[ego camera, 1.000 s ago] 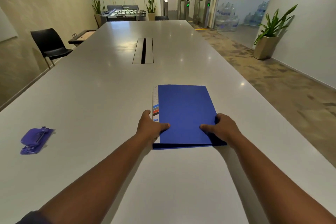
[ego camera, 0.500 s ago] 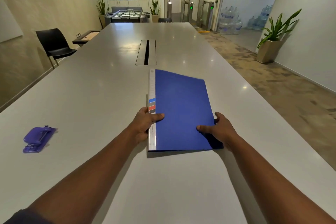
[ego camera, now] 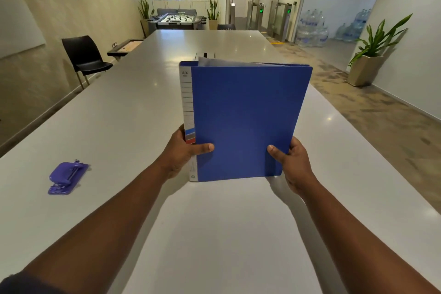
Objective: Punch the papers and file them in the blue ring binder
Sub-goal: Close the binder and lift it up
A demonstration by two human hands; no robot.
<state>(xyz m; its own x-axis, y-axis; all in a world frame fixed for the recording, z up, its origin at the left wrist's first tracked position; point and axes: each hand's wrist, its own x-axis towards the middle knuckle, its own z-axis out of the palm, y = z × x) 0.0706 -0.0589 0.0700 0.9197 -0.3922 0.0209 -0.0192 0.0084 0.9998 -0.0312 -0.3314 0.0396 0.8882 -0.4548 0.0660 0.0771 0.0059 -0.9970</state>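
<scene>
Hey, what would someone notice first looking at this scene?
The blue ring binder, held upright mid-frame by the left hand at its spine and the right hand at its open edge. Next, the purple hole punch lying left on the long white table.

Ring binder (ego camera: 243,122): blue cover; white ruled spine label with blue, grey and red blocks. Hole punch (ego camera: 67,177): purple. Table (ego camera: 214,234): plain pale grey. Chair (ego camera: 83,57): black. Potted plant (ego camera: 379,40): green, beige pot.
</scene>
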